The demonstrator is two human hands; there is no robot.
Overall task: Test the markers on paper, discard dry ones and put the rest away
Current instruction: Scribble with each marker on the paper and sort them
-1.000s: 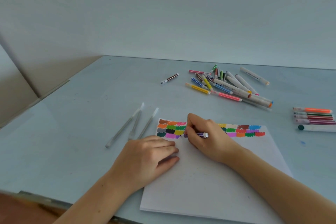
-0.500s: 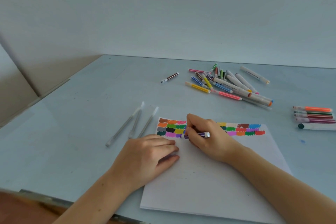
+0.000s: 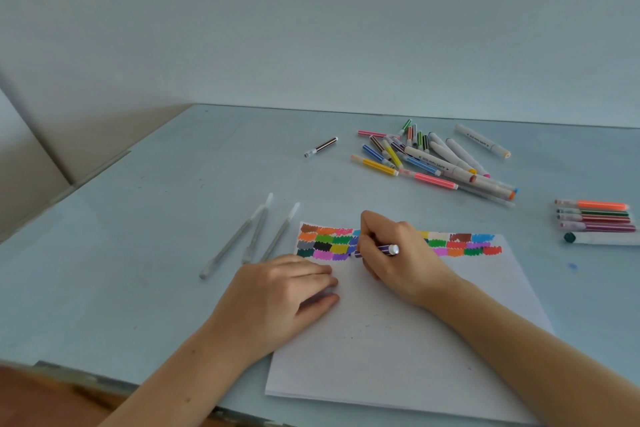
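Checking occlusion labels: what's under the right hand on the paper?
The right hand grips a purple marker, tip down on the paper. Rows of colour swatches run in from both sides; the middle swatches and the tip's fresh mark are covered by the fingers.

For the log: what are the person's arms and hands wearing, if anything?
Nothing that shows. The left hand and right hand are bare, with no gloves, rings, watch or bracelet in view. Both forearms are uncovered as far as the frame edge; no sleeve, marking or cable appears.
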